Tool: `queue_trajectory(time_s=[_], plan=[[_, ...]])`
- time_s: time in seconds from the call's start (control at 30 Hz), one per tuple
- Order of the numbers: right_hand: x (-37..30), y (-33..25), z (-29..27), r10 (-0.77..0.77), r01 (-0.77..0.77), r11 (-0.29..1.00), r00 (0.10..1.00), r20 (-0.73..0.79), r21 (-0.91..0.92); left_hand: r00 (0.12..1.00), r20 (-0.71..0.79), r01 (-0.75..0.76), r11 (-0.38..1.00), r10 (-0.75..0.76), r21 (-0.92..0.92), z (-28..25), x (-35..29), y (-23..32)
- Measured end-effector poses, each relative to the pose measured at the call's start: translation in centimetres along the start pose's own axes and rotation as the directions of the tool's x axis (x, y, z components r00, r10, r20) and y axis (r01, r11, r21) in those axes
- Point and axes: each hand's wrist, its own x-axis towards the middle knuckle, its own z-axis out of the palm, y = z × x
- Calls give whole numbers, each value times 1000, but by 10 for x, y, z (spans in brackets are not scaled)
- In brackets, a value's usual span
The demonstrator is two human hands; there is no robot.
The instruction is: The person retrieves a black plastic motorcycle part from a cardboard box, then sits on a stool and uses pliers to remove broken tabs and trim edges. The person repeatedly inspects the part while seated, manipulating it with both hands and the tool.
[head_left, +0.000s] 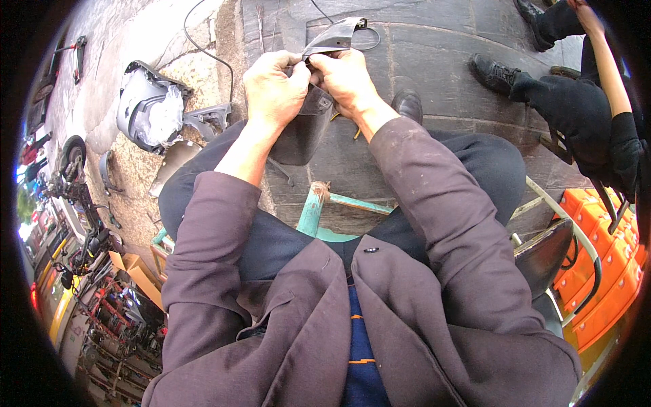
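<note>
A long, dark grey plastic fairing panel (298, 139) hangs between my knees, its lower part broad and smooth. Its curved upper piece (336, 38) rises above my fingers; whether the two parts are one I cannot tell. My left hand (273, 88) pinches the panel's edge from the left, thumb and fingers closed. From the right, my right hand (346, 83) grips the same spot, fingers curled against it. Both hands nearly touch, and whatever lies between their fingertips is hidden.
Left on the paving lie a grey plastic shell (139, 115) with clear wrapping and a smaller bracket-like piece (211, 119). A black cable (211, 57) loops nearby. Another person's shoe (495, 73) is at right, above orange plastic crates (600, 271). A cardboard box (141, 277) stands lower left.
</note>
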Motion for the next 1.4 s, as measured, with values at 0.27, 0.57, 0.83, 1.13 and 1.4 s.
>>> queue_trajectory(time_s=[0.27,0.57,0.83,1.13,1.4], plan=[[-5,1,1,-97,97,995,991,-89,-11,997,-9,75,974,-79,-216,3,3,-5],[-3,5,-3,-105,109,991,993,54,-79,1000,2,-16,996,16,-82,-2,5,-4],[-7,-8,-1,-153,161,985,980,125,-56,974,176,210,858,-143,-468,-18,14,6],[-7,-19,7,-290,322,931,939,187,-172,887,412,454,563,-210,-690,-39,29,6],[-5,-21,3,-328,371,908,919,219,-196,902,398,406,639,-166,-653,-35,28,3]])
